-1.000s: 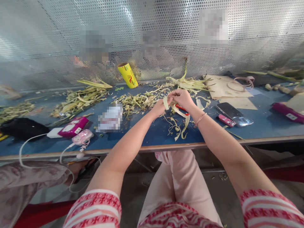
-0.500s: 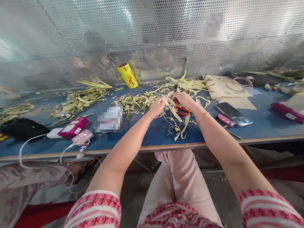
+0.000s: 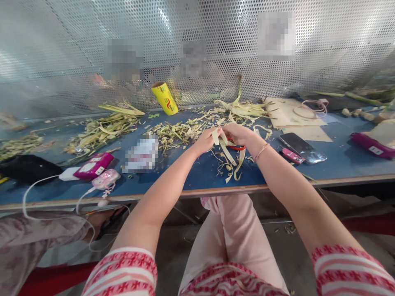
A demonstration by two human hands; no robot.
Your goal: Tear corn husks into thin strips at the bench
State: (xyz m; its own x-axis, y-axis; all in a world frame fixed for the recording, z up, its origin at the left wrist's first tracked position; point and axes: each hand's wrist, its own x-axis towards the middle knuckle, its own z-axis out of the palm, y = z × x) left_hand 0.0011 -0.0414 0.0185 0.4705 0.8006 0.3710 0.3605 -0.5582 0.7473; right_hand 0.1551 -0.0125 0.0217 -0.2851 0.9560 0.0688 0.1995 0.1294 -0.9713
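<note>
Both hands meet above the blue table (image 3: 197, 172). My left hand (image 3: 205, 141) is closed, pinching a pale, flat leaf strip (image 3: 215, 137) that sticks out at the fingertips. My right hand (image 3: 236, 133) is closed at the same spot, its fingertips against the left ones on the strips. A longer pale strip (image 3: 228, 155) hangs down between the hands. A red loop handle (image 3: 238, 148), like that of scissors, shows just below my right hand; the rest of it is covered, and I cannot tell whether it lies on the table. Thin curled peelings (image 3: 224, 167) lie underneath.
Shredded plant scraps (image 3: 175, 135) and leafy stalks (image 3: 243, 109) lie behind the hands. A yellow roll (image 3: 165, 98) leans against the perforated metal panel (image 3: 222, 53). To the right is a phone (image 3: 302, 148); to the left, a purple box (image 3: 94, 165). Another person's leg (image 3: 40, 234) shows at lower left.
My right hand has shifted left to meet my left hand at the strip. It now covers more of the red loop handle. The view has tilted slightly.
</note>
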